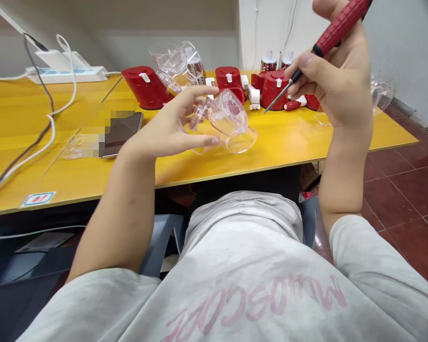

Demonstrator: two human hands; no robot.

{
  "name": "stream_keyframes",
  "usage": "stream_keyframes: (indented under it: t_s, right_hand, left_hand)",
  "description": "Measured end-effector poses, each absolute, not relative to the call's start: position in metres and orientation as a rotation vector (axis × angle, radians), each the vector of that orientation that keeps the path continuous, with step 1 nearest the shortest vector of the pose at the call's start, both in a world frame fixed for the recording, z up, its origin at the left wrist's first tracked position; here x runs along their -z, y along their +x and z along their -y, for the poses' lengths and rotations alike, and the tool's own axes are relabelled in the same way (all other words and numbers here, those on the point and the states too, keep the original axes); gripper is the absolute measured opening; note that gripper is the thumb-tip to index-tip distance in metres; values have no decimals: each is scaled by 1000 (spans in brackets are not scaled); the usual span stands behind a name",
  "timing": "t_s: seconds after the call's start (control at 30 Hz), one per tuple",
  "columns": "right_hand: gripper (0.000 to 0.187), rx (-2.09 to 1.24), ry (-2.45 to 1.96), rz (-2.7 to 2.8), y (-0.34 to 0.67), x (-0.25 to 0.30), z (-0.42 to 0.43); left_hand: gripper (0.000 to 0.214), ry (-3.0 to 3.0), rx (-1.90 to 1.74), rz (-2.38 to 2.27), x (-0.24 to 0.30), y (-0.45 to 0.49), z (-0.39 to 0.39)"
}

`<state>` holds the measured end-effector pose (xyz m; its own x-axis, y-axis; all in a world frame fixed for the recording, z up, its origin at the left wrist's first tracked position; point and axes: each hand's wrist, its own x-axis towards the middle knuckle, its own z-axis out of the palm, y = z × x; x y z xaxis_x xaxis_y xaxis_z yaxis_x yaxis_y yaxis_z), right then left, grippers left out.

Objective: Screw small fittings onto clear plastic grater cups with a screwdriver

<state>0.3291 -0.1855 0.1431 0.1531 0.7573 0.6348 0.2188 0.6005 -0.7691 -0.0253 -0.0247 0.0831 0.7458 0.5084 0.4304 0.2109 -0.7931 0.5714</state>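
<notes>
My left hand [178, 123] curves around a clear plastic housing [230, 116], thumb below and fingers above. The housing is tilted, close over the yellow table's front part; whether it rests on the table I cannot tell. Raised at the right, my right hand [337, 71] grips a screwdriver [338, 28] with a red handle. Its thin metal shaft slants down to the left, with the tip apart from the housing. Behind the hands stand red plastic housings [228, 78] with white clips, and white parts [253, 95] lie beside them.
More clear plastic parts [180, 64] are piled at the back. A dark tablet-like device [123, 133] lies left of my left hand. Cables [52, 114] run from a white power strip [71, 73] across the yellow table [288, 142]. A wall rises behind.
</notes>
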Motion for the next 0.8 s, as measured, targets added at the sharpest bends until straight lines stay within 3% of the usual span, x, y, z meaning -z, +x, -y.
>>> stream_keyframes:
  t_s: [0.13,0.27,0.47,0.6,0.7,0.8]
  right_hand:
    - [46,-604,-942,1417,317,-142,176]
    - [46,-703,-1042,1387,308,-141,174]
    - [68,-627,-1215,1453,322,-141,169]
    - [79,-534,-1255,1517,332,-144,166]
    - [73,-521,-1138,1485,324,-141,166]
    - [52,-561,-1012,1366,311,-136,168]
  left_hand:
    - [106,2569,-712,-532,-93,-40,27]
    - [113,2607,-597,-577,-102,-47,22]
    - [120,2700,-487,-673,-116,-52,16]
    - [140,2714,-638,-659,-119,-51,25]
    - [137,2677,-687,-692,-117,-50,29]
    - [129,2617,-675,-726,-116,-47,32]
